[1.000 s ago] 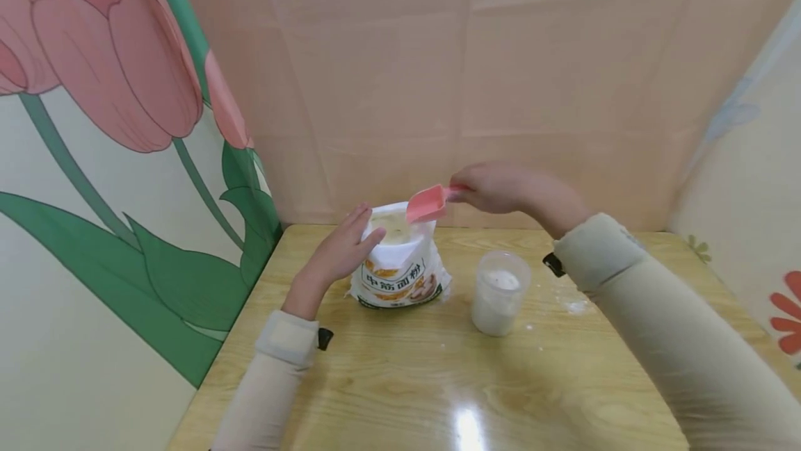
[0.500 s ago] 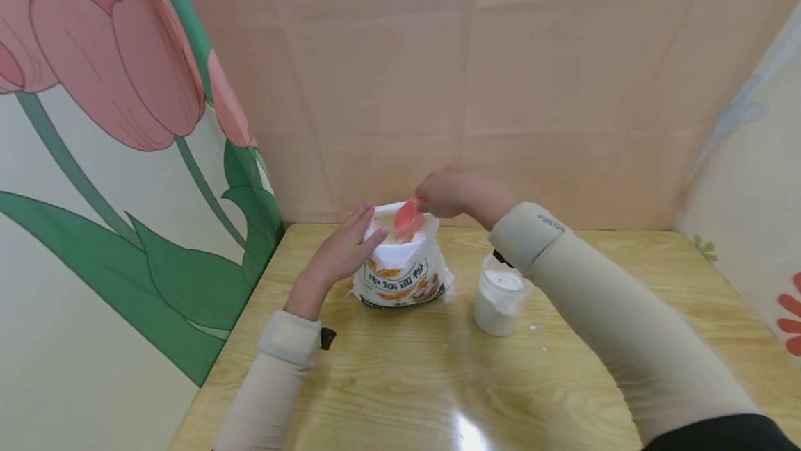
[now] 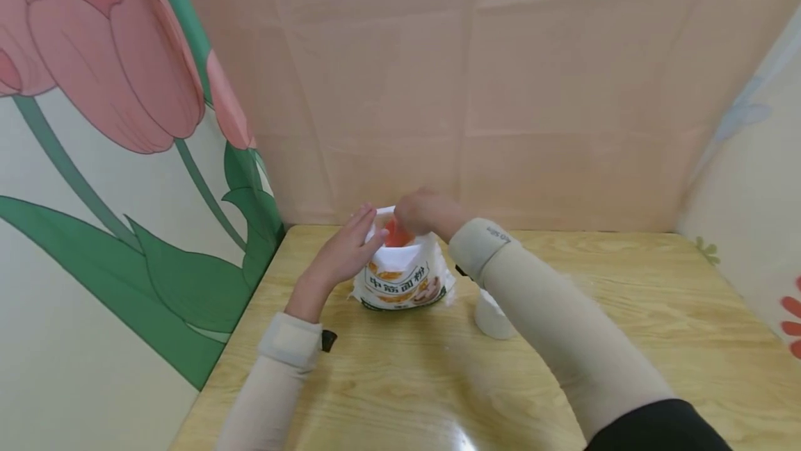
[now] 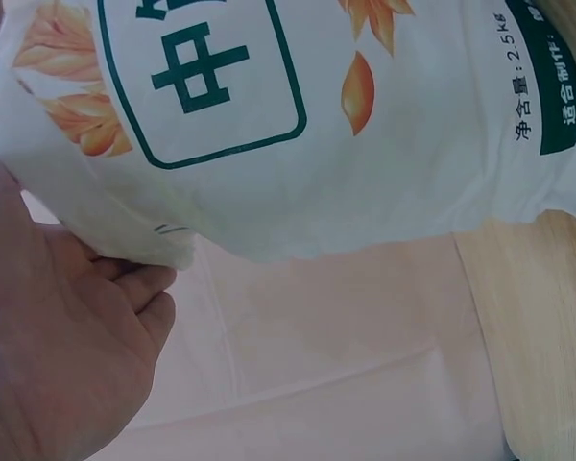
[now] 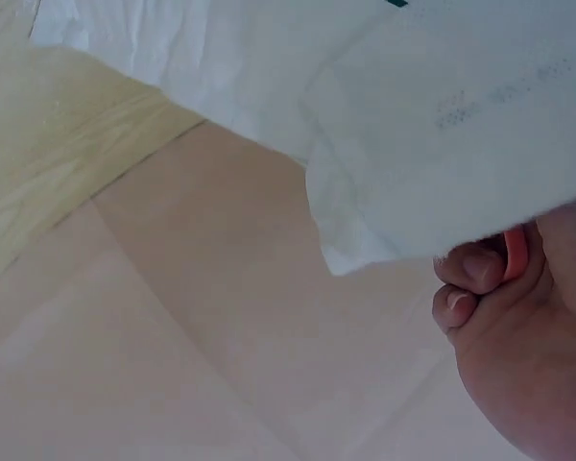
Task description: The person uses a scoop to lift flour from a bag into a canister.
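Note:
A white flour bag (image 3: 395, 284) with green lettering and orange leaf prints stands upright on the table, its top folded down round the opening. My left hand (image 3: 341, 253) holds the left side of its rim; in the left wrist view the fingers (image 4: 152, 293) curl at the bag's edge. My right hand (image 3: 432, 213) grips a pink-red scoop (image 3: 395, 234) whose blade is down in the bag's mouth. The right wrist view shows curled fingers round the scoop's handle (image 5: 516, 254), beside the bag's edge; the blade is hidden there.
A clear plastic container (image 3: 493, 319) with white flour stands right of the bag, mostly covered by my right sleeve (image 3: 551, 312). The wooden table (image 3: 375, 381) ends at a pinkish cloth backdrop (image 3: 532, 89). A tulip-painted wall (image 3: 119, 62) borders the left side.
My right hand has moved left and down with the scoop, from above the bag's right rim into its opening. The right sleeve now covers most of the container. The left hand stays put.

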Action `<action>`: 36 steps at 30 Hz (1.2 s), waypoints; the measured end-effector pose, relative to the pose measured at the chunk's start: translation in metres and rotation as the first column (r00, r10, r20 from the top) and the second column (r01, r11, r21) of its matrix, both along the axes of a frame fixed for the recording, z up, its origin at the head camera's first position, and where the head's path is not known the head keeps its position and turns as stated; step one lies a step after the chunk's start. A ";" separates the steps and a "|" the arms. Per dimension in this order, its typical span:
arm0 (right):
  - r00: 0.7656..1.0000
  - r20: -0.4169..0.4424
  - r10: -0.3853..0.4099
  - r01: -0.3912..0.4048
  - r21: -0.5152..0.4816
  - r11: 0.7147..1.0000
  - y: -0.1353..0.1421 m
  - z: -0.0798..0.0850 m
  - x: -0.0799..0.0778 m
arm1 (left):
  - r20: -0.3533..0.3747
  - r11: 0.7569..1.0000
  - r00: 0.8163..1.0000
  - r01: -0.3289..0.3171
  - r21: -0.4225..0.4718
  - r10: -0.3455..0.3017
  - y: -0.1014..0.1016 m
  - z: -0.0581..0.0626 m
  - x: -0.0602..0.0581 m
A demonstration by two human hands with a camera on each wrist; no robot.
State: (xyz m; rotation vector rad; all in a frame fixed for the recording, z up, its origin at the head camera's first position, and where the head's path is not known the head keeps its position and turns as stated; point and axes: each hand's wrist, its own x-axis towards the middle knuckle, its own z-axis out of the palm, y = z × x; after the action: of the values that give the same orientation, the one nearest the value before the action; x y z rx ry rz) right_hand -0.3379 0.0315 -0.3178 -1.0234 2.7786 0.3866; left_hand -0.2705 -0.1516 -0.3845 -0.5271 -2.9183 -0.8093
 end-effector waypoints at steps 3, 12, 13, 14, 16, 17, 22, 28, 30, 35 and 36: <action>1.000 0.021 -0.006 0.007 -0.043 0.999 -0.002 -0.005 -0.003 | -0.007 1.000 1.000 0.002 -0.005 -0.002 0.001 -0.001 -0.001; 0.994 0.110 -0.010 0.026 -0.148 0.989 0.001 -0.011 -0.007 | -0.009 1.000 1.000 0.011 -0.017 -0.011 0.003 0.000 0.000; 0.993 0.121 -0.008 0.029 -0.167 0.986 0.002 -0.011 -0.006 | -0.012 1.000 1.000 0.011 -0.019 -0.011 0.003 0.000 0.000; 0.993 0.119 0.002 0.019 -0.180 0.984 0.003 -0.011 -0.006 | -0.012 1.000 1.000 0.009 -0.020 -0.010 0.003 0.000 0.000; 0.994 0.106 0.028 -0.006 -0.205 0.979 0.006 -0.010 -0.004 | -0.011 1.000 1.000 0.010 -0.022 -0.011 0.004 0.000 0.000; 0.994 0.099 0.038 -0.016 -0.220 0.975 0.008 -0.010 -0.003 | -0.013 1.000 1.000 0.013 -0.020 -0.013 0.004 0.000 0.000; 0.996 0.083 0.044 -0.016 -0.316 0.949 0.020 -0.004 0.004 | -0.012 1.000 1.000 0.008 -0.016 -0.008 0.003 0.000 0.001; 0.997 0.054 0.061 -0.033 -0.419 0.907 0.041 0.001 0.011 | 0.001 1.000 1.000 -0.011 -0.025 0.011 0.002 0.001 0.002; 0.996 0.034 0.084 -0.060 -0.444 0.894 0.047 0.000 0.012 | -0.001 0.999 1.000 -0.011 -0.033 0.011 0.002 0.001 0.002; 0.995 0.036 0.096 -0.065 -0.504 0.861 0.061 -0.005 0.016 | -0.008 1.000 1.000 -0.010 -0.021 0.010 0.002 0.001 0.002; 0.995 0.042 0.088 -0.054 -0.514 0.856 0.064 -0.006 0.017 | -0.008 1.000 1.000 -0.012 -0.020 0.011 0.002 0.001 0.002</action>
State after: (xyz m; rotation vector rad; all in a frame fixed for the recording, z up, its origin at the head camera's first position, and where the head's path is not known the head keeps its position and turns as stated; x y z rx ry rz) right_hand -0.3213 0.0955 -0.3242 -1.2117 2.8510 -0.4077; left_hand -0.2682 -0.1492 -0.3840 -0.5133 -2.9231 -0.7752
